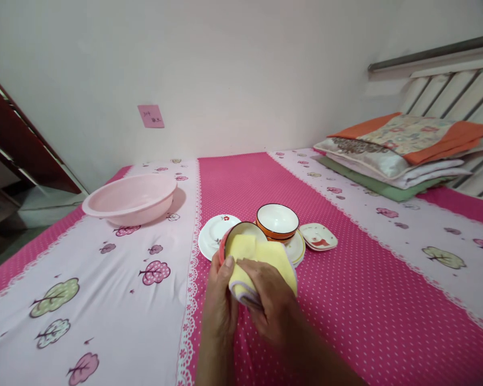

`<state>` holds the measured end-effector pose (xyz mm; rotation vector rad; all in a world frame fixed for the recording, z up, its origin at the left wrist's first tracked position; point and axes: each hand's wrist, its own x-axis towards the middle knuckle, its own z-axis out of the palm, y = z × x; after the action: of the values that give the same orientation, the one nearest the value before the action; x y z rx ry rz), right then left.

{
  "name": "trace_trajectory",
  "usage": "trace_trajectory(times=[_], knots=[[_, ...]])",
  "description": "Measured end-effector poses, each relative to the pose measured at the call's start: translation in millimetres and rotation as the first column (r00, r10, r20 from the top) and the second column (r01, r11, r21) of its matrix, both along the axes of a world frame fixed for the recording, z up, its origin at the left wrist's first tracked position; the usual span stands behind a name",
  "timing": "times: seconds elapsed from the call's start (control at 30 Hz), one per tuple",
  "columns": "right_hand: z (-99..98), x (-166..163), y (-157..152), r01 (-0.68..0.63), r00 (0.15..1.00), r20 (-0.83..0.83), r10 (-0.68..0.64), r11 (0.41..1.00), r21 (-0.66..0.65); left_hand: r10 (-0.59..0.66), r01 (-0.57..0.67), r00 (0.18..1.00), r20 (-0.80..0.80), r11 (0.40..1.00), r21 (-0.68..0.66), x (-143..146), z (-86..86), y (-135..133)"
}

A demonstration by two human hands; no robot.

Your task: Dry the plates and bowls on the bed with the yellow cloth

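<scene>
our l hand point(221, 287) clasps the red bowl point(247, 229), r hand point(272, 292) grips the yellow towel point(279, 262). we shd wipe w/ even pressure.

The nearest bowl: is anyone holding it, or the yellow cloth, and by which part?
The left hand holds the bowl by its near left side; the right hand grips the yellow cloth by its folded near part.
</scene>
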<state>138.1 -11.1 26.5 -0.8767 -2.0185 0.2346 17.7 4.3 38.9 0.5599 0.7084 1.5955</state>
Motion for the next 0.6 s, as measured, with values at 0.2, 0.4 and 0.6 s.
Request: trace_trajectory(times=[0.2,0.4,0.6], knots=[[-6.2,-6.3,-1.8,0.025,0.998,-0.058,-0.023,0.999,0.027,0.121,-0.131,0.975,-0.187,0.990,-0.045,2.4,-0.6,3.3],[-20.5,-9.1,4.8,-0.089,0.985,0.156,0.071,0.989,0.117,0.126,-0.159,0.919,-0.375,0.985,-0.060,-25.0,7.7,-4.8],[-26.0,-9.6,8.7,-0.054,0.998,-0.015,0.058,0.979,0.198,0.184,-0.215,0.731,-0.657,0.976,0.035,-31.0,18.9,-9.2]])
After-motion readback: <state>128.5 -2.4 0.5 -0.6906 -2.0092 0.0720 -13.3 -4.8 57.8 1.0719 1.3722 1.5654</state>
